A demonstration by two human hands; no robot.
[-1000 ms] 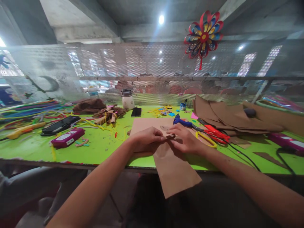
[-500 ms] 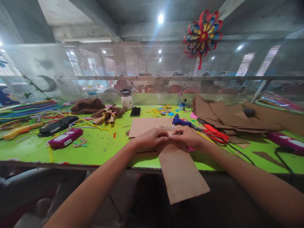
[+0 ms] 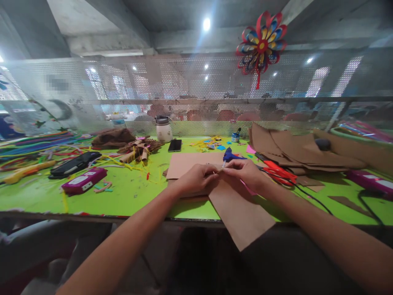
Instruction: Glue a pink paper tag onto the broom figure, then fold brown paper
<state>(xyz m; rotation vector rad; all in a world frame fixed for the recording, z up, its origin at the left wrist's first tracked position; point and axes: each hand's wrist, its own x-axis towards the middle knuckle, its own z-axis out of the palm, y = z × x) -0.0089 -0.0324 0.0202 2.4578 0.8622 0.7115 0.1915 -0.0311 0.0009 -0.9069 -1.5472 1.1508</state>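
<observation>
Together, left hand (image 3: 196,179) and right hand (image 3: 245,174) pinch brown paper strip (image 3: 242,211).

- The desk (image 3: 132,192) has a bright green top littered with paper scraps.
- A flat brown card sheet (image 3: 187,163) lies at its middle.
- A blue glue gun (image 3: 231,156) and red scissors (image 3: 278,171) lie right of the sheet.
- A pile of brown card pieces (image 3: 288,149) sits further right.
- A magenta box (image 3: 83,180), a black case (image 3: 73,163) and coloured strips (image 3: 33,141) lie at the left.
- A black phone (image 3: 175,145) and a white jar (image 3: 163,129) stand at the back.
</observation>
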